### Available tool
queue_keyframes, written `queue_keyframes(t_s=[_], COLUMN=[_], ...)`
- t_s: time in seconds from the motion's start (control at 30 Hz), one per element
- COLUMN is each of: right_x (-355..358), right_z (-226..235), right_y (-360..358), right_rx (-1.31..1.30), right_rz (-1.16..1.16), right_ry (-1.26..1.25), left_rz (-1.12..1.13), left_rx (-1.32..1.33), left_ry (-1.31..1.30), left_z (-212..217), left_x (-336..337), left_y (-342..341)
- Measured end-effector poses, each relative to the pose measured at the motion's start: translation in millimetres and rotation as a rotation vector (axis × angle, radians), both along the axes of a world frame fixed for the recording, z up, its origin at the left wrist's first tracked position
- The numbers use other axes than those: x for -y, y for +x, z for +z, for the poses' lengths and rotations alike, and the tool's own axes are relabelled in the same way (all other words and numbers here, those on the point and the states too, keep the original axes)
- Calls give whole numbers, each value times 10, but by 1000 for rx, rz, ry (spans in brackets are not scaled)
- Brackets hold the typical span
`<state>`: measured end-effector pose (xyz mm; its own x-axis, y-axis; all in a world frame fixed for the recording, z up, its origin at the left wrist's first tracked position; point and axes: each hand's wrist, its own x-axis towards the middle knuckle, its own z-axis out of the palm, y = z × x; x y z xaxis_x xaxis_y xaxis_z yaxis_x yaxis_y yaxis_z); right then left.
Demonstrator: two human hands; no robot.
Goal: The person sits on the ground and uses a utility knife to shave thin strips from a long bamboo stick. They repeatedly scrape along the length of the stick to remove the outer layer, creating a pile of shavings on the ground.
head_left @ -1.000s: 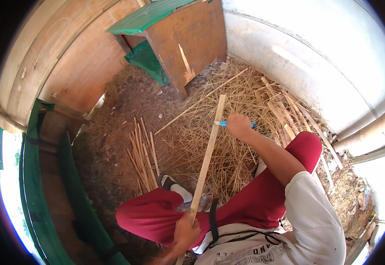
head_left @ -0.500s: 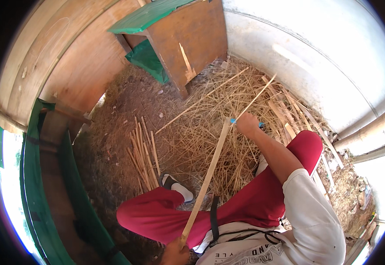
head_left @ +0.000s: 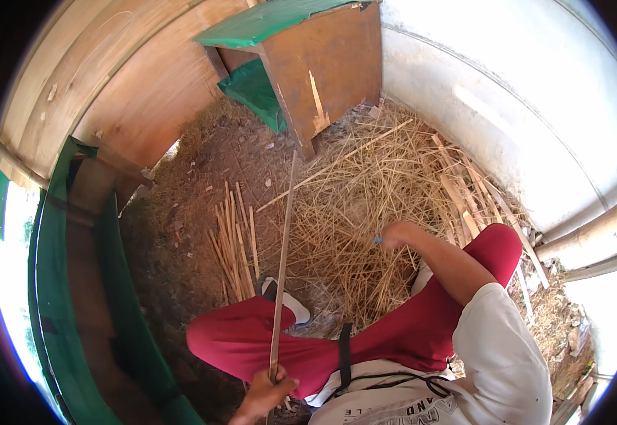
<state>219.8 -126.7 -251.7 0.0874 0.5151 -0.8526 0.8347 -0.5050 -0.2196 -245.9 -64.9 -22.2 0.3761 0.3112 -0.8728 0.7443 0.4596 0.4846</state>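
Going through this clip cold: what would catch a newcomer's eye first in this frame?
First, the long thin bamboo strip standing up the middle of the picture, gripped at its lower end by the left hand near the bottom edge. Next, the red trousers across the lower centre, with the right hand out over the pile of pale shavings and holding something small and blue. Behind, a wooden box with a green top stands at the wall.

Dirt floor (head_left: 209, 170) strewn with straw (head_left: 365, 205), white wall (head_left: 506, 92) in sunlight, curved plywood wall (head_left: 117, 78), brown wooden box (head_left: 322, 64) with green top, green-edged bench (head_left: 89, 283) at left.
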Motion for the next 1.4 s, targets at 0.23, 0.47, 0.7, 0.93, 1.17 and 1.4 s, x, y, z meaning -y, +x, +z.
queue_keyframes(t_s=[0.23, 0.47, 0.7, 0.93, 1.17, 1.4], right_x=[-1, -61, 35, 67, -16, -95], right_z=[798, 1811, 1563, 1605, 1565, 1315], right_y=[-500, -614, -1135, -1149, -1094, -1036], right_rx=[413, 131, 166, 180, 260, 307], right_rz=[-71, -504, -182, -171, -296, -238], right_ry=[397, 752, 856, 787, 749, 836], left_rz=[69, -16, -117, -325, -430, -481], left_rx=[237, 311, 319, 359, 215, 135], left_ry=[-31, -40, 120, 460, 616, 645], left_z=[-191, -382, -639, -935, -874, -927], left_x=[-203, -271, -255, -220, -123, -111], left_y=[620, 1095, 1596, 1844, 1838, 1609])
